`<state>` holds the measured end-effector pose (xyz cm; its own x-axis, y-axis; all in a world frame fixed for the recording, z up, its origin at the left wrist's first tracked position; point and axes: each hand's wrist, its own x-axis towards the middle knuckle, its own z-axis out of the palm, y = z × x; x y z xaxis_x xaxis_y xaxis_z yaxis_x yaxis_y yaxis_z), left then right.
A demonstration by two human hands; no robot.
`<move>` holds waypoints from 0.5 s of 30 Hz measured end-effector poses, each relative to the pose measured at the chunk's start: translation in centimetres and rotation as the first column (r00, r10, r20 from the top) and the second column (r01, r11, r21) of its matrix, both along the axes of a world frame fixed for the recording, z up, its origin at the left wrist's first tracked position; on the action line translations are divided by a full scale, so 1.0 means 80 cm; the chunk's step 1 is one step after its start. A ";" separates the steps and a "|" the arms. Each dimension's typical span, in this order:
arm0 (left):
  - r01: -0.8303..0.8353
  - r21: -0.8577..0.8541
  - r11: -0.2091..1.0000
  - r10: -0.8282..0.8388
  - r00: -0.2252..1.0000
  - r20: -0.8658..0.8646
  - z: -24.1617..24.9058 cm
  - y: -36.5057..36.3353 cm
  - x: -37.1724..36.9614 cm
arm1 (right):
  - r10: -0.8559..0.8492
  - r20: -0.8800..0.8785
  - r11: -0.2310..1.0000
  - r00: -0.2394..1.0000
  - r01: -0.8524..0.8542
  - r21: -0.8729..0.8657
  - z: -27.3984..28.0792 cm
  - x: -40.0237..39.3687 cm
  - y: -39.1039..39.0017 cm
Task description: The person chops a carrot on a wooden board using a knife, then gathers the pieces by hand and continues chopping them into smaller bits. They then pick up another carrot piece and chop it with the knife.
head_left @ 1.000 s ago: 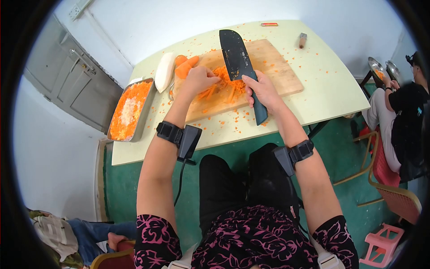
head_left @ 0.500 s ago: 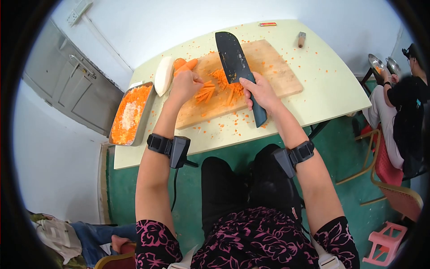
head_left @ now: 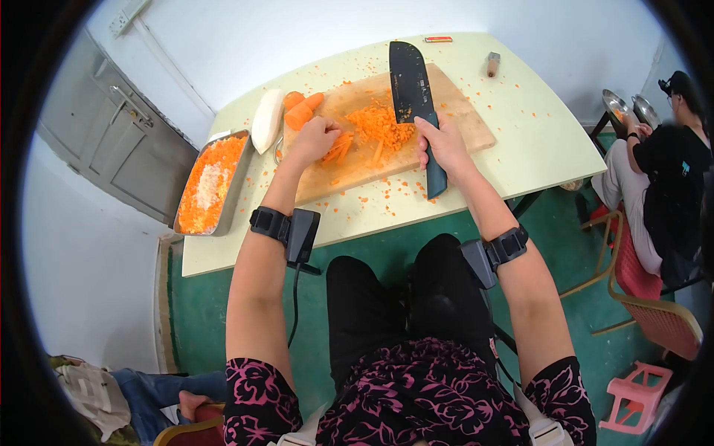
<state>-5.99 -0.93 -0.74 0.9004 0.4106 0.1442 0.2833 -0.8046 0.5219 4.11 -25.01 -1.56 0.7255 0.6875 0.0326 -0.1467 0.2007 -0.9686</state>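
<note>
A black-bladed kitchen knife [head_left: 410, 82] with a dark teal handle is held in my right hand [head_left: 445, 145]. Its blade points away from me, over the wooden cutting board [head_left: 461, 111]. My left hand [head_left: 316, 140] is closed, fingertips pinched at the upper end of a small bundle of carrot strips [head_left: 341, 149]; whether anything is between them is hidden. Finely chopped carrot [head_left: 372, 123] lies heaped between my hands, left of the knife. Just beyond my left hand are carrot pieces [head_left: 300, 115], with a peeled white radish [head_left: 268, 119] beside them.
A metal tray [head_left: 236, 182] of chopped carrot with a paler heap on top stands at the table's left end. A small brownish container [head_left: 493, 65] and a red packet [head_left: 439, 39] sit at the back. Another person [head_left: 673, 171] sits at right near metal bowls [head_left: 616, 104].
My right hand has shifted the knife to the right, turning its blade more upright and off the chopped carrot. My left hand has moved slightly right, closer to the strips.
</note>
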 end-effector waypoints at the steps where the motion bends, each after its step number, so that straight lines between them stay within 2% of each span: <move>1: 0.029 -0.026 0.999 -0.029 1.000 0.010 0.001 -0.001 -0.001 | -0.026 0.011 1.000 1.000 0.026 -0.005 -0.001 0.001 -0.001; 4: 0.016 -0.129 0.992 -0.020 0.999 -0.028 0.016 -0.015 -0.017 | -0.026 0.034 0.999 0.999 0.028 -0.034 -0.001 -0.004 -0.001; 7: 0.027 -0.179 0.984 -0.023 0.999 0.027 0.010 -0.011 -0.025 | 0.020 0.068 0.999 0.997 -0.016 -0.046 -0.001 -0.004 0.000; 10: -0.106 -0.214 0.971 0.077 0.987 -0.138 0.026 -0.026 -0.030 | -0.022 0.091 0.997 0.996 0.029 -0.075 0.000 -0.007 0.003; 12: 0.107 0.101 0.989 -0.100 0.992 -0.074 0.020 -0.027 -0.040 | -0.029 0.103 0.996 0.994 0.038 -0.077 -0.004 -0.005 0.004; 13: 0.204 0.261 0.943 -0.195 0.979 -0.061 0.018 -0.029 -0.044 | -0.035 0.112 0.996 0.993 0.044 -0.077 -0.005 -0.004 0.004; 15: 0.198 0.285 0.938 -0.183 0.980 -0.076 0.020 -0.039 -0.049 | -0.022 0.129 0.995 0.991 0.034 -0.092 -0.004 -0.003 0.002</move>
<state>-9.88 -4.02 0.83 0.9664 0.1774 0.1861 0.1286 -0.9603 0.2474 3.87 -24.85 -1.86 0.7384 0.6715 0.0623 -0.0164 0.1103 -0.9938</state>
